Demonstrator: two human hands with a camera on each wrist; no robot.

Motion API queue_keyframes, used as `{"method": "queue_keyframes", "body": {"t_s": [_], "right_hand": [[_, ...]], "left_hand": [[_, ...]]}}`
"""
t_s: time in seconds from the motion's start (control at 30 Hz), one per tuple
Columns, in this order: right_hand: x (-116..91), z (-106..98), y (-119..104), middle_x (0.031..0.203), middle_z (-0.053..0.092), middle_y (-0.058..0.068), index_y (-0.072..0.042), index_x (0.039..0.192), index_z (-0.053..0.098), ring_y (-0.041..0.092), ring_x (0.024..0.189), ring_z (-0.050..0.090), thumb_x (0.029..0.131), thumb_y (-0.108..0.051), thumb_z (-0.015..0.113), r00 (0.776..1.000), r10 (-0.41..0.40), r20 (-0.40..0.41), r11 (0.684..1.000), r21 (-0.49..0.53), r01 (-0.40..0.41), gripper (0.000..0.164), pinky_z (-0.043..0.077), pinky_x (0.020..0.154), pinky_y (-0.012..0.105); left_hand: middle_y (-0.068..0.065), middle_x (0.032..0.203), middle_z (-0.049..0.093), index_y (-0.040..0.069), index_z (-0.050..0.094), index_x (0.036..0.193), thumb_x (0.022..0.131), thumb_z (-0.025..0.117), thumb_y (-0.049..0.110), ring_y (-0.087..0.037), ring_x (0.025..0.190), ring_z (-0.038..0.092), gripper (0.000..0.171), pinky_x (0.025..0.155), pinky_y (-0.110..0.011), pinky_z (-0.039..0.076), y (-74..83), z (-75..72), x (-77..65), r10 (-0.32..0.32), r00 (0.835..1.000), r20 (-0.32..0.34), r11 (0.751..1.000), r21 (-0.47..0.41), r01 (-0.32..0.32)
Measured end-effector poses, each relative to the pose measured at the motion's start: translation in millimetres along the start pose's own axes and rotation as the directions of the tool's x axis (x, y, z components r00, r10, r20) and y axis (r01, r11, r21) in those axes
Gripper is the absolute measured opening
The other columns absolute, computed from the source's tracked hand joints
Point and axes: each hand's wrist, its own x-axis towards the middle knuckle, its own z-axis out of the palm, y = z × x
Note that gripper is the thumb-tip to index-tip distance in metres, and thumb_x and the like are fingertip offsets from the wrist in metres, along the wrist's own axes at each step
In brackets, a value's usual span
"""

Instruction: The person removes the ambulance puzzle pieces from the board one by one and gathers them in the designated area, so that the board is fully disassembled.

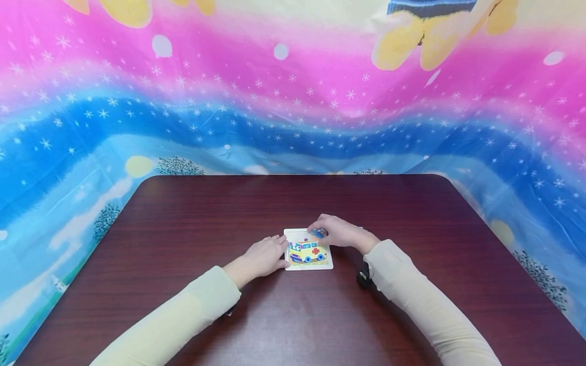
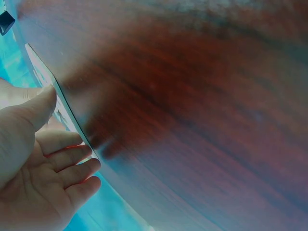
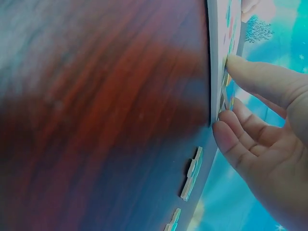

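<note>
A jigsaw puzzle in a white-rimmed tray [image 1: 293, 269] lies flat on the table; its lower part shows a yellow ambulance [image 1: 309, 252] with a red cross, while the upper left of the tray is a pale, bare surface. My left hand [image 1: 265, 255] rests at the tray's left edge, its fingers and thumb loosely extended along the rim. Over the tray's upper right corner, my right hand [image 1: 341, 233] pinches a small blue-patterned puzzle piece [image 1: 317, 233] between thumb and fingers. The right wrist view shows that piece [image 3: 228, 96] tilted near the tray's edge, partly hidden by the fingertips.
Two loose puzzle pieces, one nearer [image 3: 192, 174] and one cut off by the frame [image 3: 173, 220], lie on the table beside the tray in the right wrist view. The dark wooden table [image 1: 206, 208] ends at a colourful printed cloth [image 1: 284, 101] hanging behind and around it.
</note>
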Motion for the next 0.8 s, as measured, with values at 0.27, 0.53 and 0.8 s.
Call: {"method": "queue_keyframes", "body": {"t_s": [0.27, 0.53, 0.8], "right_hand": [[-0.6, -0.8, 1.6, 0.098, 0.052, 0.001, -0.005, 0.120, 0.060, 0.016, 0.079, 0.048, 0.080, -0.011, 0.071, 0.999, 0.022, 0.026, 1.000, 0.005, -0.022, 0.042, 0.045, 0.067, 0.026], [-1.4, -1.9, 0.7, 0.101, 0.055, 0.003, -0.004, 0.119, 0.060, 0.016, 0.081, 0.048, 0.082, -0.007, 0.068, 1.000, 0.019, 0.013, 0.999, -0.031, -0.019, 0.038, 0.045, 0.068, 0.026], [-3.4, -4.0, 6.3, 0.100, 0.056, 0.003, -0.005, 0.110, 0.062, 0.015, 0.083, 0.051, 0.080, -0.011, 0.071, 0.999, 0.003, -0.043, 1.000, -0.018, -0.003, 0.032, 0.049, 0.073, 0.027]], "left_hand": [[-0.017, 0.134, 0.046, -0.002, 0.051, 0.127, 0.087, 0.062, 0.034, -0.031, 0.124, 0.042, 0.055, 0.103, -0.038, 0.033, -0.5, 0.4, 0.2, -0.001, 1.000, -0.001, 1.000, -0.005, 0.001], [-0.017, 0.134, 0.046, -0.002, 0.052, 0.127, 0.087, 0.062, 0.034, -0.031, 0.124, 0.042, 0.055, 0.104, -0.038, 0.032, 0.0, -0.3, -0.4, 0.000, 1.000, -0.004, 1.000, -0.003, 0.000], [-0.017, 0.133, 0.047, -0.003, 0.052, 0.126, 0.087, 0.062, 0.035, -0.031, 0.123, 0.042, 0.055, 0.103, -0.037, 0.033, 0.6, -0.7, -0.5, 0.005, 1.000, -0.001, 1.000, 0.014, -0.005]]}}
